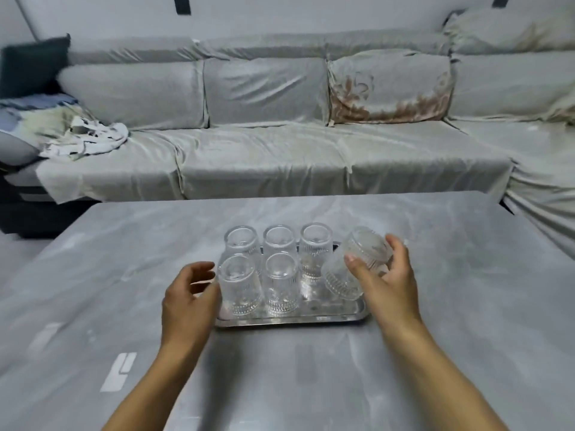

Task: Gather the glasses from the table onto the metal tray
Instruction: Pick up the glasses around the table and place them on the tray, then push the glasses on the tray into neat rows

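- Glasses, five of them, clear and ribbed, stand on the flat shiny metal tray (339, 318): three in the far row and two in the near row.
- One more clear ribbed glass (357, 262) is in the right hand (390, 283), thumb and fingers wrapped around it.
- That glass is tipped, with its long way leaning up and to the right. It hangs over the tray's near right corner.
- The empty spot on the tray is right under it, so I think it only needs to go upright and down.
- The left hand (186, 298) is loose and holds nothing. It sits at the tray's left edge, just beside the near left glass (239, 286).
- The tray rests on a grey marbled table (466, 275) with no other glasses on it.
- Past the tray is a long sofa under a pale grey cover (264, 150).
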A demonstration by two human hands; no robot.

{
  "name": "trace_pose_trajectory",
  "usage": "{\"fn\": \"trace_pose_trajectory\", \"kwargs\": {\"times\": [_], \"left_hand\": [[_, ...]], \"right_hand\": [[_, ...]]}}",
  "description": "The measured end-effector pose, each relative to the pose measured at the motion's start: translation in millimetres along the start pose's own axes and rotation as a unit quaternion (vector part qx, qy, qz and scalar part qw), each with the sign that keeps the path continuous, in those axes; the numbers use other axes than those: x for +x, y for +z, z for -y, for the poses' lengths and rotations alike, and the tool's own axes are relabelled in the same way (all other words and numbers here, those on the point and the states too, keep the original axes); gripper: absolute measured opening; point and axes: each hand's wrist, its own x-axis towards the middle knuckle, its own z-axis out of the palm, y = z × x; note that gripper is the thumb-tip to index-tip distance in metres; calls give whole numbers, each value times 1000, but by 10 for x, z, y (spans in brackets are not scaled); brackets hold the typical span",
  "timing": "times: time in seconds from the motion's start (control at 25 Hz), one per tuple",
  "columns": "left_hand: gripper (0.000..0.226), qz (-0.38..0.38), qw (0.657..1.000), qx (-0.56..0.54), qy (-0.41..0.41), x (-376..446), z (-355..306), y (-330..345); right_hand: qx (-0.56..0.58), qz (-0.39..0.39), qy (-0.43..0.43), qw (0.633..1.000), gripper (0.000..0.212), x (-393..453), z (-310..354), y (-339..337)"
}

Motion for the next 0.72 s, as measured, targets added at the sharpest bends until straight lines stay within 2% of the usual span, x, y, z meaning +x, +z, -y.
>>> {"fn": "trace_pose_trajectory", "kwargs": {"times": [0.08, 0.16, 0.32, 0.56, 0.72], "left_hand": [[32, 26, 999, -3, -37, 121, 176, -57], [29, 58, 997, -7, -59, 196, 246, -73], [30, 114, 992, -29, -55, 231, 218, -2], [47, 112, 988, -31, -97, 237, 184, 73], [51, 120, 988, -31, -93, 228, 167, 57]], "right_hand": [[-35, 22, -7, 999, 72, -23, -41, 122], [-68, 30, -10, 997, 65, 6, -66, 203], [-84, 42, 0, 996, 57, 63, -104, 334], [-125, 52, -18, 991, 62, 62, -208, 385], [-125, 67, -15, 990, 65, 67, -268, 420]]}}
